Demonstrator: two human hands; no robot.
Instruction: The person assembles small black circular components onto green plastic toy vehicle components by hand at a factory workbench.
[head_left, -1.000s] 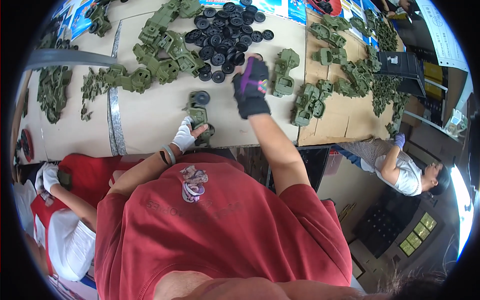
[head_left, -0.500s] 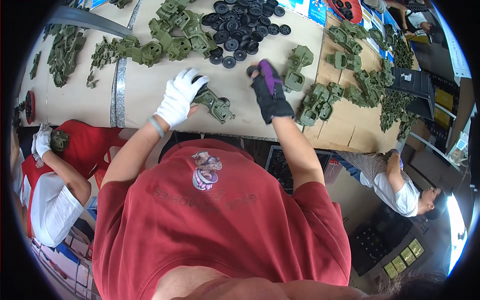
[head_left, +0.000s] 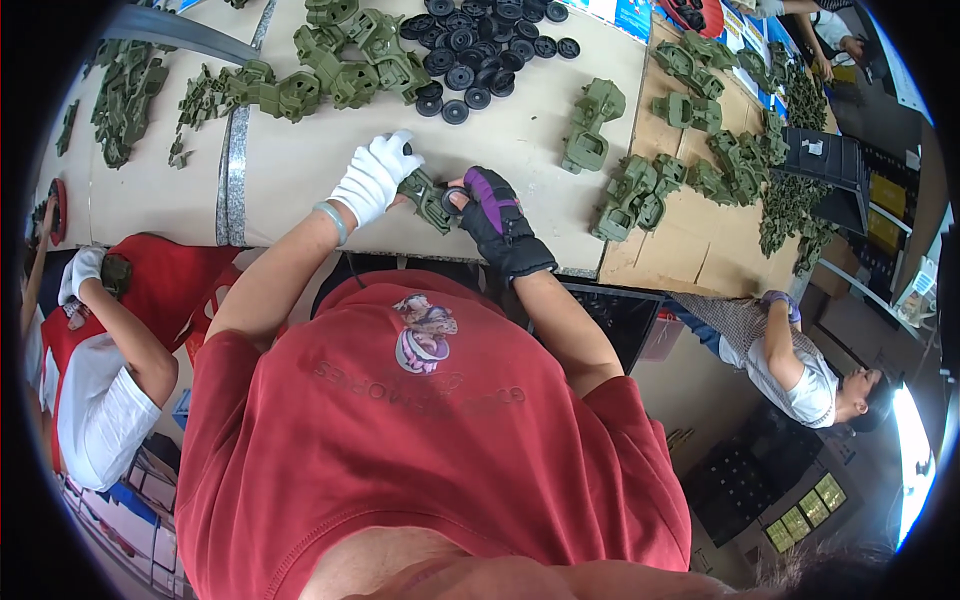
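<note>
Both hands now meeting, left hand (head_left: 375, 178) and right hand (head_left: 495, 215) gripping green part (head_left: 428, 196)

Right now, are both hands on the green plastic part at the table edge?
Yes, the white-gloved left hand and the black-gloved right hand both hold the green plastic part between them.

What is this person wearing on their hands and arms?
The left hand wears a white knit glove, with a pale green band at the wrist. The right hand wears a black glove with a purple patch on the back. Both forearms are bare, below the short sleeves of a red T-shirt.
</note>
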